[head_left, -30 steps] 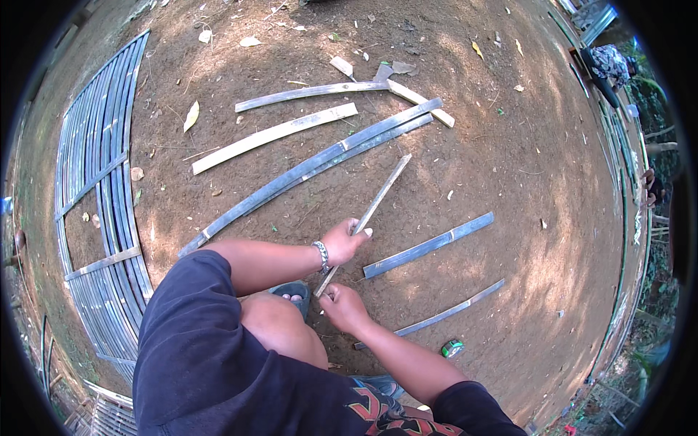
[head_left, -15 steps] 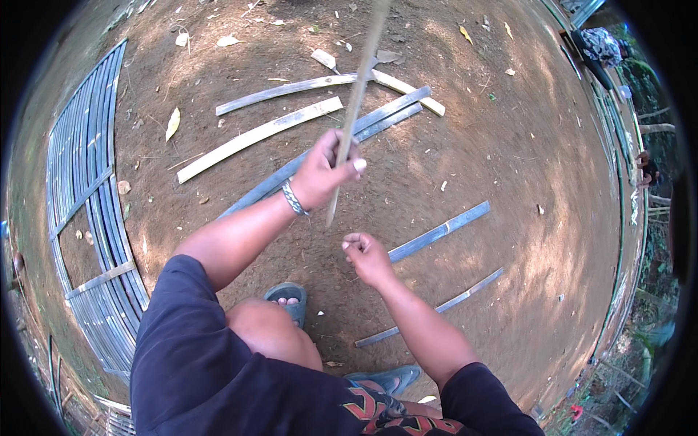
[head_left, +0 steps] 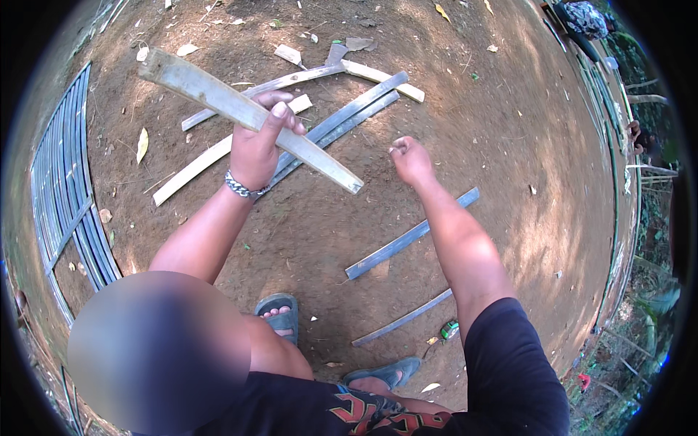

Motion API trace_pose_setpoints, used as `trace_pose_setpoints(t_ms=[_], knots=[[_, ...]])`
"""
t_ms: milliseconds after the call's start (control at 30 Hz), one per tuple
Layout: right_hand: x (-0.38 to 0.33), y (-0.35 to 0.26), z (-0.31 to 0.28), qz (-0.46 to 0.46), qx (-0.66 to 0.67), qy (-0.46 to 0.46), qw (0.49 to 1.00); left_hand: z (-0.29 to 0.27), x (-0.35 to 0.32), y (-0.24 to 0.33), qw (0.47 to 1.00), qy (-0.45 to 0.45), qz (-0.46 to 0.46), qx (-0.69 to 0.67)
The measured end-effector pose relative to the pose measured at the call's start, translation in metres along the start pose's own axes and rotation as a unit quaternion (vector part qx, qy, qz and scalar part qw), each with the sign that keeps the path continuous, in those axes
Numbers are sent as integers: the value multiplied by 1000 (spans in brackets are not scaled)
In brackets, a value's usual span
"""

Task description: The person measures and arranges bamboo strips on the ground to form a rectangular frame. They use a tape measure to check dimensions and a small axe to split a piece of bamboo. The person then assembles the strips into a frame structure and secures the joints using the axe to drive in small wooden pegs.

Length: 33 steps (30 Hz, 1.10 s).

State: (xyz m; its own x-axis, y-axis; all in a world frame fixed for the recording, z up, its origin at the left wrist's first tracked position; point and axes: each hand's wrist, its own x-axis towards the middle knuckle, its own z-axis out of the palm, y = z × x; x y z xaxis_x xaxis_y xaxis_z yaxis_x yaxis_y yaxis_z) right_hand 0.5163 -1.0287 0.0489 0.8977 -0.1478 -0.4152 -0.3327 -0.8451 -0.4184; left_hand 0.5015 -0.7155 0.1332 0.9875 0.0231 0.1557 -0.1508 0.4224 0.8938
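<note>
My left hand (head_left: 254, 156) grips a pale bamboo slat (head_left: 207, 89) near its middle, thumb on top. The slat is held in the air, slanting from upper left down to the right, its broad face showing. To the right, my right hand (head_left: 412, 161) hangs above the soil with its fingers curled together; whether something small is in them I cannot make out. Beneath the held slat lie two grey bamboo strips (head_left: 349, 116) side by side and a pale split strip (head_left: 193, 169). Nearer my right forearm is a shorter grey strip (head_left: 414, 238).
A panel of lashed bamboo slats (head_left: 69, 182) lies at the left. Curved strips (head_left: 309, 75) rest at the far side, and a thin strip (head_left: 400, 317) lies near my sandals (head_left: 280, 316). A small green object (head_left: 449, 330) is beside my right arm. Bamboo poles (head_left: 607, 145) line the right.
The held slat has swung from nearly upright and edge-on to a slant with its broad face showing. My left hand has moved left; my right hand has moved up, farther from me, and right.
</note>
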Motion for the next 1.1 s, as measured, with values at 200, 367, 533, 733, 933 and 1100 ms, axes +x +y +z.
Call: trace_pose_setpoints(t_ms=[200, 367, 533, 733, 933, 1100], knots=[[42, -18, -35, -35, -120, 39, 991, 9, -16, -52, 996, 12, 47, 73], [78, -32, -42, -35, -167, 35, 985, -2, -7, -60, 992, 88, 22, 90], [125, -24, -37, -23, -185, 48, 981, 22, -25, -67, 992, 10, 104, 78], [113, -44, -36, -17, -196, 73, 978, 20, -32, -66, 981, 18, 127, 143], [81, -64, -45, -13, -253, -50, 966, 17, -28, -62, 990, 72, 69, 96], [64, -63, -67, -46, -163, -54, 984, 23, -30, -68, 985, 53, 88, 138]])
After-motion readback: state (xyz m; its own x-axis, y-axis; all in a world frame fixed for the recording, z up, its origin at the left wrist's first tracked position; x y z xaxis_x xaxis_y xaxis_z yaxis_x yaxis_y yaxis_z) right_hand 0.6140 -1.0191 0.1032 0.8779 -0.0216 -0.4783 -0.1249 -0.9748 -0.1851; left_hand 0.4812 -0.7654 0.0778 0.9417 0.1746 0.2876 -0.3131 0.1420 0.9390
